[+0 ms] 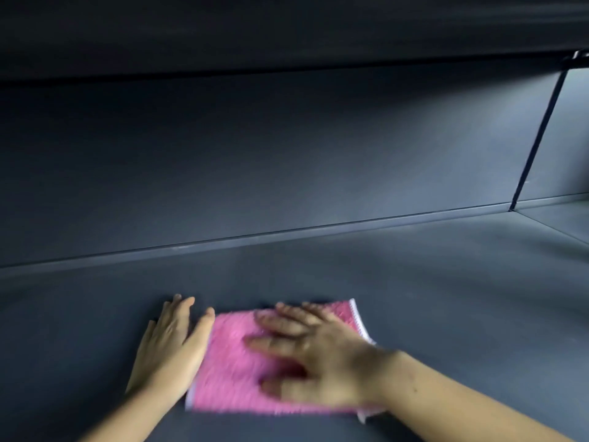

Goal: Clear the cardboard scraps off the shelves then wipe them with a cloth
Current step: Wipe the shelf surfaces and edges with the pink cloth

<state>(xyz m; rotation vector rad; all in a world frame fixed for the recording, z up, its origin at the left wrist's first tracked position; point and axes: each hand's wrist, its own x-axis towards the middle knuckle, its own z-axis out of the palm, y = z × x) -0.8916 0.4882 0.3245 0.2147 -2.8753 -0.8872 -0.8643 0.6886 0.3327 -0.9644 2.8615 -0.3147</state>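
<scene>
No cardboard scraps showed on the dark shelf (414,282). Low in the middle, the pink cloth (232,362) lay flat. The right hand (318,355) pressed it with fingers spread; the left hand (172,339) lay flat beside it. Wiping looked underway.

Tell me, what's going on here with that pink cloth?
A person is wiping a dark grey shelf with a pink cloth. The right hand lies flat on the cloth with its fingers spread, pressing it to the surface. The left hand rests flat on the shelf at the cloth's left edge. The cloth looks blurred, so it is probably moving. No cardboard scraps show on this shelf.
</scene>
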